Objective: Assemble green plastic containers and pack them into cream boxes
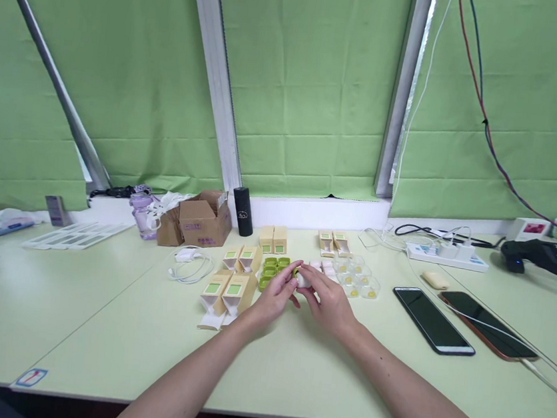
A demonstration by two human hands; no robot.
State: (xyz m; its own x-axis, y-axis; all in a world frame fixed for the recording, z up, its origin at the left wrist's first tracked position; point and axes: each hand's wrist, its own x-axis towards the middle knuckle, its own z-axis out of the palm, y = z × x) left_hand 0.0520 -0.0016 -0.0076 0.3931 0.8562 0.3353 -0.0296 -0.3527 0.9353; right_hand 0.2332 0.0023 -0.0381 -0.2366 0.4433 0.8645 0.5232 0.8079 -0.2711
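My left hand and my right hand meet above the table, fingers closed around a small white-and-green piece. The fingers cover most of it, so its kind cannot be made out. Just behind my left hand sit several small olive-green square cups. Pale pink-white pieces lie behind my right hand, partly hidden by it. To their right are clear plastic cups with yellow spots in them. Several small cream boxes with green labels stand left of my hands, the front ones with flaps open.
More cream boxes and open ones stand farther back. A black cylinder, a cardboard carton and a coiled white charger cable are left. Two phones and a power strip with cords lie right.
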